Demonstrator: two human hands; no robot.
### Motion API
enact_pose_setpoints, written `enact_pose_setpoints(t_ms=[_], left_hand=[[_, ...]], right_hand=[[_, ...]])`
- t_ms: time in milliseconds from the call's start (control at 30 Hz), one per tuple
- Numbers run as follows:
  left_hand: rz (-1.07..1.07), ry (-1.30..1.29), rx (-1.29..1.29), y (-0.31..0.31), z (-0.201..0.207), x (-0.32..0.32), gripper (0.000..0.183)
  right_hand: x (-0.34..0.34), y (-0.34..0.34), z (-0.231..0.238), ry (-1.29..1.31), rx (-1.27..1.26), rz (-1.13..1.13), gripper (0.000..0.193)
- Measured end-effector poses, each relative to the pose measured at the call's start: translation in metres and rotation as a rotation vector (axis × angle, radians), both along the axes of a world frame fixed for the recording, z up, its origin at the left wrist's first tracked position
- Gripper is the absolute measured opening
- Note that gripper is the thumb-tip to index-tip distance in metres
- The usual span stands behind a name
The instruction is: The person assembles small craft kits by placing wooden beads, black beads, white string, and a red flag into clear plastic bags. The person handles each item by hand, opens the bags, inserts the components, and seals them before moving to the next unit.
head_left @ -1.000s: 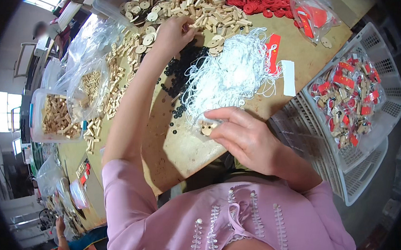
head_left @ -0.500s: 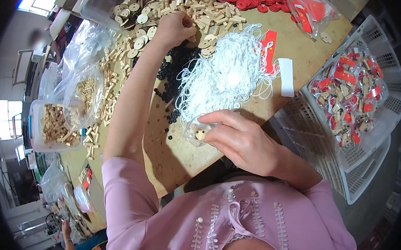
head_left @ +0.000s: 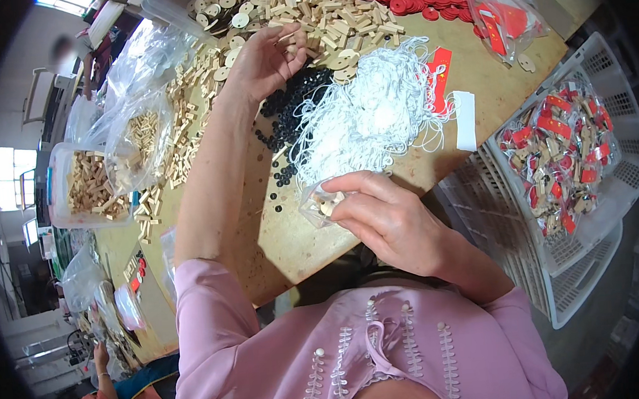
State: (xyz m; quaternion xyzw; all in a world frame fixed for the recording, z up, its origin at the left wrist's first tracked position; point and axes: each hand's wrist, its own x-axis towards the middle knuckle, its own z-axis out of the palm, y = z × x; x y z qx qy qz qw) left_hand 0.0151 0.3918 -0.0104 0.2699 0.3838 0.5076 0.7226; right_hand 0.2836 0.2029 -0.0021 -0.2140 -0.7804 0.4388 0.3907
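1. Wooden tabletop (head_left: 315,244) carries everything, and it is crowded to the edges — the biggest risk I'd judge is a sleeve or forearm sweeping loose pieces off the near rim, since the left arm stretches right across the piles.
2. White cord tangle (head_left: 366,122) lies mid-table, just beside the black rings (head_left: 291,112); a finger snagging a loop could drag rings and cords together.
3. Pale wooden pieces (head_left: 321,14) are heaped at the far edge, where the left hand (head_left: 265,59) is curled with fingers closed over some of them; a loose pinch could scatter them.
4. Right hand (head_left: 387,217), fingers together, pinches a small clear bag (head_left: 320,207) holding a wooden bit, at the near edge of the cords — tilted, it might spill.
5. A white basket (head_left: 623,200) of filled packets stands to the right; clear bags and a tub of wooden blocks (head_left: 93,189) sit to the left. Windows light the room's left side, and another person works there.
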Motion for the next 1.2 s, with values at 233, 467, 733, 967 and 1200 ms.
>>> enact_pose_setpoints(t_ms=[233,467,733,967,1200], left_hand=[[-0.151,1.588,0.558,0.002,-0.022,0.018,0.021],[-0.088,1.605,0.650,0.002,-0.011,0.021,0.021],[-0.204,1.634,0.738,0.012,-0.007,0.034,0.019],[-0.166,1.642,0.986,0.017,-0.024,0.032,0.021],[-0.106,1.028,0.575,-0.008,-0.010,0.020,0.017]], right_hand=[[-0.003,-0.001,0.001,-0.021,-0.007,0.018,0.014],[-0.002,0.001,0.000,-0.013,0.021,-0.012,0.014],[0.000,0.002,-0.002,-0.007,-0.018,-0.011,0.014],[-0.001,0.001,-0.001,-0.021,-0.011,-0.003,0.012],[0.000,-0.001,0.003,-0.042,0.041,-0.027,0.012]])
